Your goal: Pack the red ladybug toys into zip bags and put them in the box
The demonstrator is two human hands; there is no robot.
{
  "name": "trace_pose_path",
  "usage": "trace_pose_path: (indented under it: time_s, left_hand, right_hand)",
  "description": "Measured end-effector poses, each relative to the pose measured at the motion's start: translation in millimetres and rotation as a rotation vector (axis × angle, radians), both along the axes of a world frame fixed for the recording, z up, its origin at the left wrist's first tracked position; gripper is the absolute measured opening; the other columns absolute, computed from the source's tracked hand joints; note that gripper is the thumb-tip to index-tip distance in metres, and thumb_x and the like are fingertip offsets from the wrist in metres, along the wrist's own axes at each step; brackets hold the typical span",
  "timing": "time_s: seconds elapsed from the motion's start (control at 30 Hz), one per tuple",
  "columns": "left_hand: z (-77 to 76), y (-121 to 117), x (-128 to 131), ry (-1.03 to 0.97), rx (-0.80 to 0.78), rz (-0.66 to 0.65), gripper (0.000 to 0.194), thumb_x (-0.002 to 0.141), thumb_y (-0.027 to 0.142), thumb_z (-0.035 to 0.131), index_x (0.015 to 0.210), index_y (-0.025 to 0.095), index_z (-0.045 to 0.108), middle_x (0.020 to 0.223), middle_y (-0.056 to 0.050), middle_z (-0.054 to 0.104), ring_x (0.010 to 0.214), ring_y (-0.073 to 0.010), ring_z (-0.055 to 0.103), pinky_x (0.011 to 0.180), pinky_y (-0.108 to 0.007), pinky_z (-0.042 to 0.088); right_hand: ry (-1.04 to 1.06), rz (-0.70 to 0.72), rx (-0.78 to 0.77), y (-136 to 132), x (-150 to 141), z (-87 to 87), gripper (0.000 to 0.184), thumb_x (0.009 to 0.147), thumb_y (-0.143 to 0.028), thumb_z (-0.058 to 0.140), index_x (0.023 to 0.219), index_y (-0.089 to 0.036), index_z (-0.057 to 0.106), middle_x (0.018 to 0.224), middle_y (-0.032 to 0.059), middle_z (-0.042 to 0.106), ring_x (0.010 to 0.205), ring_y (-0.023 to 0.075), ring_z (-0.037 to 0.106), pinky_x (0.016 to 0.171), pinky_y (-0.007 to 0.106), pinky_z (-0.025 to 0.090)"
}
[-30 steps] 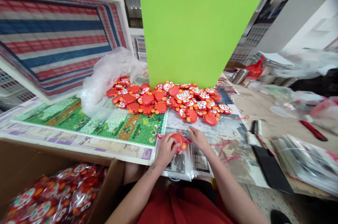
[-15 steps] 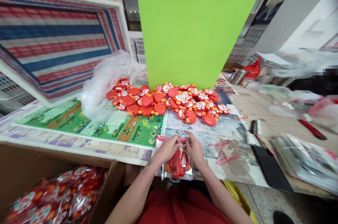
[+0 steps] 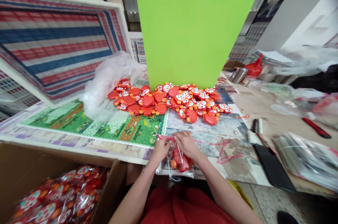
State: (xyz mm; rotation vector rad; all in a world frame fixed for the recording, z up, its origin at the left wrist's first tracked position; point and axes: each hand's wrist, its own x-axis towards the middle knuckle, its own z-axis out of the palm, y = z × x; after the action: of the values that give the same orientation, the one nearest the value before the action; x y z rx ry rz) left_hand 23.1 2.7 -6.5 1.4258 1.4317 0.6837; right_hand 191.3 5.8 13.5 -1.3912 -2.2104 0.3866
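A clear plastic bag [image 3: 182, 162] with a red and orange toy inside lies at the table's near edge, its pink-striped top towards the far side. My left hand [image 3: 161, 149] pinches the bag's top edge from the left. Close beside it, my right hand [image 3: 187, 143] has its fingers closed on the same top edge, near the middle. Part of the bag is hidden under the right hand. Beyond my hands, a heap of loose red crab-like toys [image 3: 148, 101] with white, dotted faces spreads across the table.
A green board [image 3: 192, 37] stands upright behind the heap. At lower left, a cardboard box [image 3: 116, 181] holds several bagged toys. A lined white crate [image 3: 124, 23] tilts at left. On the right lie a black phone-like slab [image 3: 274, 167], stacked plastic bags [image 3: 303, 157] and a red cutter [image 3: 317, 128].
My right hand has shifted left along the bag's top, close to my left hand. My left hand has moved slightly left, and the bag has turned a little.
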Motion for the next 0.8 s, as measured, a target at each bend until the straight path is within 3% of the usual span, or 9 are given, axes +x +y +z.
trace_pose_path:
  time_s: [0.1, 0.27, 0.37, 0.5, 0.57, 0.67, 0.8]
  left_hand:
    - [-4.9, -2, 4, -0.096, -0.081, 0.044, 0.017, 0.087, 0.032, 0.05, 0.096, 0.019, 0.054, 0.068, 0.002, 0.064, 0.044, -0.0137, 0.059, 0.045, -0.025, 0.046]
    - [-14.3, -3, 5, -0.06, 0.063, 0.124, 0.012, 0.087, 0.031, 0.05, 0.083, 0.019, 0.052, 0.072, 0.001, 0.064, 0.066, -0.0145, 0.064, 0.06, -0.026, 0.05]
    - [-15.6, -5, 5, -0.158, 0.018, 0.152, 0.018, 0.086, 0.036, 0.053, 0.085, 0.018, 0.054, 0.077, -0.001, 0.066, 0.072, -0.0158, 0.064, 0.06, -0.026, 0.049]
    - [-8.8, -9, 4, -0.486, -0.178, 0.059, 0.032, 0.08, 0.042, 0.062, 0.099, 0.016, 0.057, 0.089, -0.005, 0.069, 0.073, -0.0163, 0.066, 0.057, -0.024, 0.048]
    - [-4.1, -9, 4, -0.53, -0.191, 0.001, 0.032, 0.079, 0.039, 0.064, 0.101, 0.016, 0.06, 0.086, -0.005, 0.069, 0.069, -0.0151, 0.064, 0.057, -0.024, 0.048]
    - [2.0, -7, 6, -0.439, -0.106, -0.057, 0.026, 0.083, 0.032, 0.057, 0.102, 0.016, 0.062, 0.08, -0.004, 0.067, 0.068, -0.0158, 0.062, 0.059, -0.027, 0.05]
    - [9.8, -4, 11, -0.212, 0.17, -0.139, 0.019, 0.083, 0.02, 0.049, 0.092, 0.015, 0.065, 0.087, -0.005, 0.069, 0.084, -0.0199, 0.064, 0.077, -0.033, 0.051]
  right_hand:
    - [-0.094, 0.05, -0.013, 1, -1, 0.4, 0.037, 0.101, -0.031, 0.031, 0.115, -0.022, 0.065, 0.098, 0.0069, 0.072, 0.096, 0.0229, 0.062, 0.096, 0.043, 0.031]
    - [-0.123, 0.057, -0.008, 3, 6, -4.7, 0.04, 0.101, -0.033, 0.031, 0.11, -0.02, 0.068, 0.086, 0.008, 0.073, 0.079, 0.0203, 0.066, 0.091, 0.038, 0.035]
    - [-0.06, 0.087, -0.024, 5, 10, -6.1, 0.038, 0.101, -0.032, 0.032, 0.108, -0.022, 0.068, 0.087, 0.0063, 0.073, 0.08, 0.0192, 0.065, 0.096, 0.039, 0.033]
    - [0.049, 0.057, 0.005, 8, 8, 0.2, 0.03, 0.093, -0.025, 0.047, 0.119, -0.023, 0.063, 0.096, 0.0058, 0.072, 0.093, 0.0218, 0.06, 0.094, 0.04, 0.038]
    - [0.102, 0.107, 0.019, 7, 4, 4.7, 0.036, 0.089, -0.019, 0.051, 0.124, -0.023, 0.06, 0.099, 0.0063, 0.07, 0.097, 0.0223, 0.058, 0.09, 0.037, 0.042]
    - [0.097, 0.148, 0.035, 3, -5, 8.8, 0.046, 0.087, -0.012, 0.048, 0.132, -0.021, 0.053, 0.104, 0.0083, 0.067, 0.099, 0.0224, 0.057, 0.088, 0.036, 0.046]
    - [0.014, 0.077, 0.074, -3, -14, 8.4, 0.048, 0.088, -0.009, 0.042, 0.133, -0.021, 0.052, 0.101, 0.0098, 0.065, 0.098, 0.0236, 0.057, 0.087, 0.036, 0.046]
